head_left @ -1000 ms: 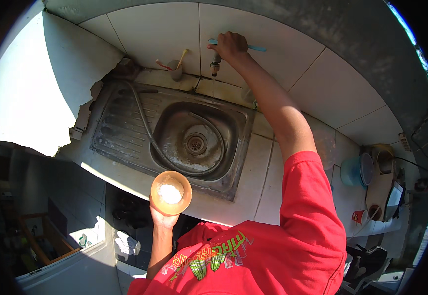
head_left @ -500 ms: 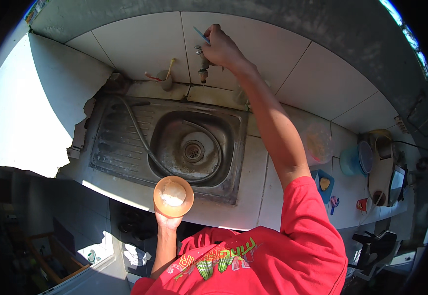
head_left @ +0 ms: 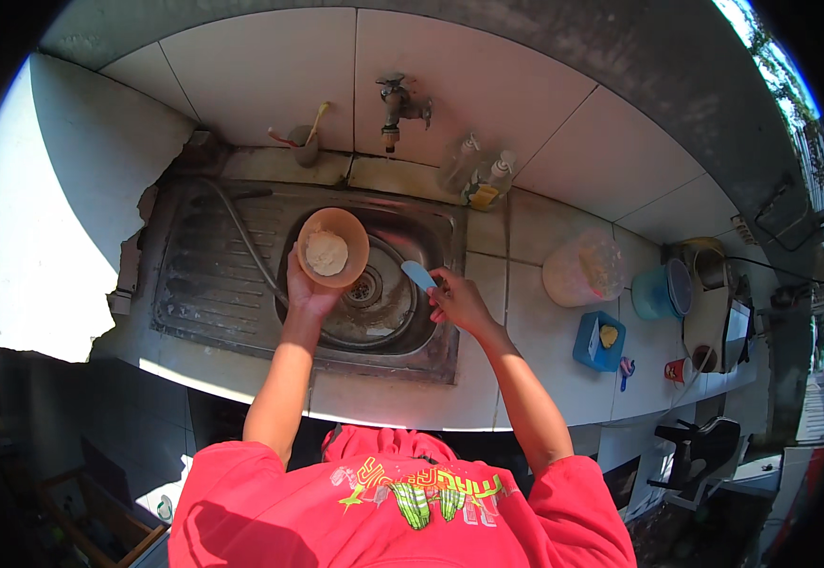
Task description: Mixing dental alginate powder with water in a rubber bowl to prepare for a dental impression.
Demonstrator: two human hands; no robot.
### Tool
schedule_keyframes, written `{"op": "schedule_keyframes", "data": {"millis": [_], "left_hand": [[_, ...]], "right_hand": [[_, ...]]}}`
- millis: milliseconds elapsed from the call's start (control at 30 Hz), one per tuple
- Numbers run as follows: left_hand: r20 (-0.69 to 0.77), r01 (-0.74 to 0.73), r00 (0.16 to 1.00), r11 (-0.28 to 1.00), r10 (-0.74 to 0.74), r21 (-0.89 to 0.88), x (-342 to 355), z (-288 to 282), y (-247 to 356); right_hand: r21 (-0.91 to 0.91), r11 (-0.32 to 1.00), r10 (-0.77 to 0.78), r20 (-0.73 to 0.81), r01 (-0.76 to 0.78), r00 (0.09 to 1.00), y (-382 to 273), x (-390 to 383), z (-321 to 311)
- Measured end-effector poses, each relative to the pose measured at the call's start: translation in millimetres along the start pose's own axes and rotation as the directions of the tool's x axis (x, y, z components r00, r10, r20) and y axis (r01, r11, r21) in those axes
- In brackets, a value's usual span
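Observation:
My left hand point(head_left: 310, 292) holds a peach-coloured bowl point(head_left: 360, 244) from below, over the sink basin point(head_left: 442, 241). A heap of white powder point(head_left: 325, 254) sits in the bowl. To the right of it, my right hand point(head_left: 461, 301) grips a light blue utensil point(head_left: 418, 275) with a flat, rounded end, a spoon or small spatula; I cannot tell which. This utensil is apart from the bowl, above the basin's right side. A grey hose point(head_left: 241, 227) runs across the drainboard into the basin. On the wall behind is a tap point(head_left: 392, 106).
Two pump bottles point(head_left: 489, 180) and a cup with toothbrushes point(head_left: 305, 148) stand behind the sink. Rightward on the counter are a clear tub point(head_left: 584, 270), a blue tray point(head_left: 584, 343) and a teal container point(head_left: 656, 290). A broken-edged white panel point(head_left: 71, 208) juts in at left.
My right hand has come down from the tap to the right side of the basin, utensil still in it. My left hand has raised the bowl from the counter's front edge to over the sink.

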State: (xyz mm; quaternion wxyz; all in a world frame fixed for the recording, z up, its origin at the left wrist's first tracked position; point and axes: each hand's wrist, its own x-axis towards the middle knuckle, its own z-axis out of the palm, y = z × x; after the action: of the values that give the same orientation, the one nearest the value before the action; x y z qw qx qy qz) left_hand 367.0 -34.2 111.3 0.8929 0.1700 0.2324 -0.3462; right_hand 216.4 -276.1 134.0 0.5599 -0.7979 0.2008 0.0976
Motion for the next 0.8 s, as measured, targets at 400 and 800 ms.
{"op": "schedule_keyframes", "data": {"millis": [400, 800], "left_hand": [[0.213, 0.139, 0.968, 0.990, -0.133, -0.010, 148.3, 69.8, -14.7], [0.341, 0.154, 0.933, 0.984, -0.113, -0.095, 202.8, 68.9, -13.5]], "right_hand": [[0.472, 0.862, 0.366, -0.326, -0.185, 0.872, 32.8, -141.9, -39.3], [0.314, 0.891, 0.434, -0.373, -0.329, 0.820, 22.5, -115.8, -0.5]]}}
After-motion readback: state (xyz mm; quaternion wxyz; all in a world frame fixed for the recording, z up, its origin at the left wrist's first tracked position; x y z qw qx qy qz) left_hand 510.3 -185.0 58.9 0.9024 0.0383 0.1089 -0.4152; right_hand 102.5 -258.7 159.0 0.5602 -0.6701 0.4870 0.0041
